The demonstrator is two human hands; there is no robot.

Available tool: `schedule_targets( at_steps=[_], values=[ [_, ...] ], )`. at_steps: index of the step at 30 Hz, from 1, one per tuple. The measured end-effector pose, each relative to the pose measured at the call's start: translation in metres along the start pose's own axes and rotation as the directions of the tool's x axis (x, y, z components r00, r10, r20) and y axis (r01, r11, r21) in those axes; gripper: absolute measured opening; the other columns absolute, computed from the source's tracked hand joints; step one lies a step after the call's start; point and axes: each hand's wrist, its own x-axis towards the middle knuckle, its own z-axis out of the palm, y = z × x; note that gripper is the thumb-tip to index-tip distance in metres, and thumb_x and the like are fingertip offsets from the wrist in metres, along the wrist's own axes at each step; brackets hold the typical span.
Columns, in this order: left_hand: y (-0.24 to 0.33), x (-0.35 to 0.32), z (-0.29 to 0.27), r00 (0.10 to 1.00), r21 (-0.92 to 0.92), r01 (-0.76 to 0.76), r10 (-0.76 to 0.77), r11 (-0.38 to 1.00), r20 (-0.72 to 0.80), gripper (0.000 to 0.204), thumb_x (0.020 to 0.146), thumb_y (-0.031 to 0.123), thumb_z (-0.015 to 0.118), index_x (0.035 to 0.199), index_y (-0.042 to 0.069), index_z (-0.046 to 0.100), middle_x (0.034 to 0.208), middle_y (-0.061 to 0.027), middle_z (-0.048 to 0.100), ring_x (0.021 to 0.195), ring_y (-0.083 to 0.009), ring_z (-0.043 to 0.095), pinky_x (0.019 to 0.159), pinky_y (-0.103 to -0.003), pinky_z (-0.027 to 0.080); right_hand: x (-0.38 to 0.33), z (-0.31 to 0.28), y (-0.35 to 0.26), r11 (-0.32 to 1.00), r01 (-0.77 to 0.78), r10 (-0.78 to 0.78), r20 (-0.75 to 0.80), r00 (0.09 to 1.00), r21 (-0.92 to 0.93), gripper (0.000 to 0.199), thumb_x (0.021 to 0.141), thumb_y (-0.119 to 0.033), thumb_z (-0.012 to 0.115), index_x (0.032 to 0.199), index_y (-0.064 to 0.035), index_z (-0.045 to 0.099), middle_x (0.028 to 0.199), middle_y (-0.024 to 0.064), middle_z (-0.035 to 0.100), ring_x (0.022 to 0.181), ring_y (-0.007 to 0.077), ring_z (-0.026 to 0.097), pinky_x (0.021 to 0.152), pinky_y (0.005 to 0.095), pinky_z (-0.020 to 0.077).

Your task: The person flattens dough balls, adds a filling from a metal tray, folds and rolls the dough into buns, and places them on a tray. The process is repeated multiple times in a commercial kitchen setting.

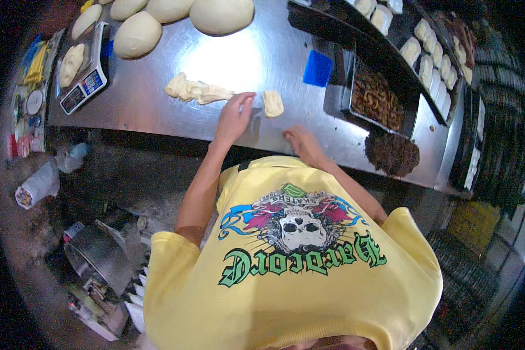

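Note:
A long, uneven strip of pale dough [198, 92] lies on the steel worktable. At its right end is my left hand [236, 118], fingers stretched out; whether the fingertips press on the dough is hidden. Just right of that hand sits a small, squarish piece of dough [273, 103], apart from both hands. My right hand [304, 144] is over the table's near edge, its fingers loosely bent and apart, with nothing visible in them. A blue flat scraper [318, 68] rests farther back on the right.
Large dough balls [137, 35] and a digital scale [84, 87] bearing dough occupy the back left. To the right stand a metal tray [352, 87] of brown filling pieces, a dark brown mass [392, 154] and shaped dough pieces [431, 64]. A metal pot [99, 256] is on the floor.

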Motion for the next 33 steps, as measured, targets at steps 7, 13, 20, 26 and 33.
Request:
schedule_targets(
  at_steps=[7,13,20,26,33],
  values=[
    [-0.044,-0.024,0.071,0.939,0.675,-0.302,0.088,0.673,0.333,0.063,0.102,0.039,0.047,0.159,0.016,0.032,0.167,-0.0004,0.022,0.153,-0.0369,0.02,0.117,-0.071,0.01,0.039,0.012,-0.003,0.78,0.14,-0.273,-0.131,0.953,-0.611,0.053,0.104,-0.037,0.049,0.148,-0.0075,0.046,0.156,0.0091,0.041,0.142,0.0342,0.037,0.117,0.0575,0.0257],
    [-0.049,-0.01,0.063,0.966,0.614,-0.252,0.162,0.748,0.2,0.064,0.103,0.042,0.046,0.16,0.019,0.028,0.167,0.0046,0.023,0.154,-0.0367,0.017,0.115,-0.074,0.005,0.059,0.005,-0.001,0.895,0.039,-0.048,-0.009,0.999,-0.444,0.063,0.105,-0.044,0.041,0.159,-0.0133,0.028,0.166,0.0041,0.025,0.152,0.0292,0.023,0.122,0.0604,0.0117],
    [-0.047,0.011,0.067,0.973,0.693,-0.194,0.046,0.694,0.226,0.064,0.103,0.039,0.045,0.16,0.016,0.029,0.166,-0.002,0.028,0.152,-0.0423,0.018,0.113,-0.076,0.002,0.1,0.002,0.017,0.807,0.123,-0.209,-0.084,0.974,-0.577,0.052,0.105,-0.04,0.041,0.152,-0.0156,0.042,0.163,0.0038,0.033,0.149,0.0276,0.031,0.119,0.0641,0.016],
    [-0.045,-0.014,0.074,0.952,0.467,-0.298,0.222,0.832,0.211,0.072,0.099,0.038,0.052,0.16,0.012,0.025,0.168,-0.0119,0.02,0.152,-0.0432,0.018,0.115,-0.073,0.008,0.079,-0.015,0.014,0.926,0.177,-0.217,-0.085,0.973,-0.332,0.053,0.106,-0.037,0.041,0.155,-0.0176,0.04,0.165,0.0043,0.03,0.152,0.0302,0.025,0.121,0.0625,0.0131],
    [-0.015,-0.038,0.072,0.944,0.559,-0.275,0.112,0.782,0.309,0.075,0.1,0.039,0.052,0.16,0.005,0.023,0.169,-0.0147,0.014,0.153,-0.0405,0.014,0.12,-0.063,0.008,0.05,0.002,0.019,0.975,0.039,-0.098,-0.262,0.96,-0.22,0.045,0.104,-0.031,0.051,0.146,-0.0135,0.05,0.152,0.0148,0.045,0.14,0.0309,0.041,0.115,0.0526,0.0307]
  ],
)
